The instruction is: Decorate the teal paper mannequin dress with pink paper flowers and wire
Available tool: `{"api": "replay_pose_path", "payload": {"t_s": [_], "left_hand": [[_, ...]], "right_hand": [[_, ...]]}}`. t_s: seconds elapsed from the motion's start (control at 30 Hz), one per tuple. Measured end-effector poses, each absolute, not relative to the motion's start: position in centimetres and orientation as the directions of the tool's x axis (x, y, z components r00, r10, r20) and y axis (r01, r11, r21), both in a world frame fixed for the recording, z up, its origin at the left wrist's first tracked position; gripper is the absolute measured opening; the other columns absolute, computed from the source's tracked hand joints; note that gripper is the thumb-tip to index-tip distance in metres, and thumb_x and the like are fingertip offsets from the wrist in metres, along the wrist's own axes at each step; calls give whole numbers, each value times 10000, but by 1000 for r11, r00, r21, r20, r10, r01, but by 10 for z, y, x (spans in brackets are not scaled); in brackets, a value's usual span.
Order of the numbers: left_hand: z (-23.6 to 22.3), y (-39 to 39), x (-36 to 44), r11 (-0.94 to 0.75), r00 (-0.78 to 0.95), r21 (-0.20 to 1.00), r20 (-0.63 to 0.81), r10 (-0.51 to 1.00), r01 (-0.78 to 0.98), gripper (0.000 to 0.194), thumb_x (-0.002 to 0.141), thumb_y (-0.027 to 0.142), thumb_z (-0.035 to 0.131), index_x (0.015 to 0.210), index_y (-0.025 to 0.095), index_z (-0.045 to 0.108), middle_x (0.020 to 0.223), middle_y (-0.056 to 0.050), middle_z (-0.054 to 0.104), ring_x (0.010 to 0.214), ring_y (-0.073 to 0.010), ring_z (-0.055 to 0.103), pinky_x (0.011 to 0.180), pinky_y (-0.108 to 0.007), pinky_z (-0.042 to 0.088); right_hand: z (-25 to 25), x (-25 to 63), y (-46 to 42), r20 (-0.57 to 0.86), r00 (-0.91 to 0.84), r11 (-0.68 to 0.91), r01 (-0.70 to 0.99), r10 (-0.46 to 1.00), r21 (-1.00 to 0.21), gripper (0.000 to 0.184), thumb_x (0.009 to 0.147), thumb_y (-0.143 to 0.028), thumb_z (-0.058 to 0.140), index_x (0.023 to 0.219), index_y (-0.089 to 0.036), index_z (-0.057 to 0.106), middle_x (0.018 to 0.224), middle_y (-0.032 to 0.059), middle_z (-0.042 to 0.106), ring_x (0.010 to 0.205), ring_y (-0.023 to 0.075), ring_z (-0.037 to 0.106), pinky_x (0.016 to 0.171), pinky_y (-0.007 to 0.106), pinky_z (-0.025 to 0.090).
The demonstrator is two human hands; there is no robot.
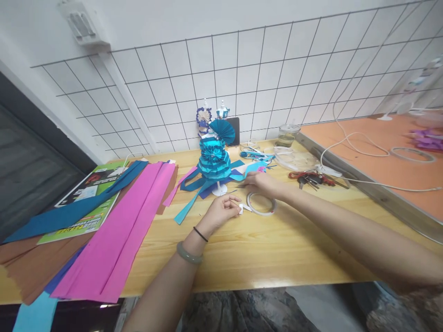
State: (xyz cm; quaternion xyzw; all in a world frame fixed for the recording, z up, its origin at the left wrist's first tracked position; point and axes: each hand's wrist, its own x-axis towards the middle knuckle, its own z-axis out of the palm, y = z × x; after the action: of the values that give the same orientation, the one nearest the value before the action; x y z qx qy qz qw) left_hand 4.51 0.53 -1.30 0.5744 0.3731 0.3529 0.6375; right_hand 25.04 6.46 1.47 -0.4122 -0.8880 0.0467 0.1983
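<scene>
My left hand [221, 210] rests on the wooden table [263, 249] with its fingers curled, pinching the white free end of a tape strip [241, 208]. The strip leads to a ring-shaped roll of tape [262, 204] lying flat just to the right. My right hand [260, 182] reaches past the roll, fingers closed on something small that I cannot make out, close to blue paper strips [200, 189] at the foot of a layered blue paper fan ornament [213, 157] on a white stand.
Long pink crepe paper [128, 226], blue and brown sheets and a green magazine [88, 198] cover the left side. Scissors [254, 156], a glass jar [287, 133], keys [309, 179] and white cables lie behind. An orange table [387, 152] adjoins at right. A wire grid lines the wall.
</scene>
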Motion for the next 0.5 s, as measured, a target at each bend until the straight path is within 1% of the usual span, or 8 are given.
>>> {"api": "replay_pose_path", "payload": {"t_s": [0.07, 0.13, 0.17, 0.2, 0.27, 0.33, 0.37, 0.5], "left_hand": [[-13, 5, 45, 89, 476, 996, -71, 877, -16, 321, 628, 235, 675, 901, 120, 551, 649, -30, 619, 605, -118, 582, 632, -261, 443], [-14, 5, 45, 87, 480, 996, -69, 874, -17, 319, 634, 235, 673, 905, 122, 548, 651, -30, 618, 608, -118, 583, 634, -263, 445], [-14, 5, 45, 87, 481, 996, -66, 874, -21, 316, 635, 235, 672, 903, 122, 547, 650, -30, 617, 607, -117, 582, 634, -262, 445], [-14, 5, 45, 87, 484, 996, -64, 873, -25, 313, 638, 235, 671, 902, 121, 546, 650, -30, 616, 606, -115, 580, 633, -260, 445], [-14, 5, 45, 84, 485, 996, -58, 872, -32, 310, 646, 236, 667, 906, 120, 544, 658, -32, 615, 606, -111, 576, 635, -258, 445], [-15, 5, 45, 67, 485, 997, -44, 873, -30, 312, 655, 240, 661, 918, 119, 544, 672, -37, 616, 622, -114, 576, 641, -260, 447], [-15, 5, 45, 54, 484, 998, -34, 874, -26, 315, 659, 243, 659, 926, 120, 545, 681, -40, 616, 636, -118, 578, 645, -262, 447], [-17, 7, 45, 8, 484, 1000, -6, 875, -3, 322, 663, 254, 657, 937, 121, 550, 690, -40, 615, 664, -125, 580, 658, -264, 445]], "right_hand": [[18, 258, 56, 379, -486, 607, 719, 787, -338, 213, 829, -256, 477, 893, -185, 667, 815, 50, 658, 719, 169, 591, 643, 262, 432], [22, 264, 46, 395, -369, 532, 690, 842, -491, 280, 852, -341, 442, 951, -182, 650, 780, 36, 650, 685, 165, 575, 621, 267, 429], [25, 266, 40, 360, -338, 492, 659, 870, -570, 316, 848, -389, 438, 965, -182, 646, 749, 26, 641, 649, 156, 563, 593, 260, 427], [28, 268, 34, 296, -335, 446, 628, 894, -638, 355, 840, -433, 434, 971, -179, 644, 714, 19, 629, 607, 143, 546, 558, 249, 420], [34, 270, 23, 112, -396, 348, 599, 912, -721, 430, 827, -502, 410, 949, -167, 651, 628, 8, 588, 520, 120, 494, 477, 229, 384], [39, 271, 15, -44, -474, 295, 615, 879, -731, 463, 804, -543, 416, 907, -162, 660, 576, -2, 544, 476, 105, 441, 433, 219, 340], [41, 270, 13, -84, -507, 299, 625, 858, -721, 461, 789, -553, 433, 885, -165, 662, 570, -5, 530, 475, 102, 424, 429, 218, 325], [47, 265, 12, -159, -592, 363, 660, 790, -658, 445, 766, -570, 448, 734, -167, 633, 550, -24, 450, 484, 88, 341, 442, 215, 275]]}}
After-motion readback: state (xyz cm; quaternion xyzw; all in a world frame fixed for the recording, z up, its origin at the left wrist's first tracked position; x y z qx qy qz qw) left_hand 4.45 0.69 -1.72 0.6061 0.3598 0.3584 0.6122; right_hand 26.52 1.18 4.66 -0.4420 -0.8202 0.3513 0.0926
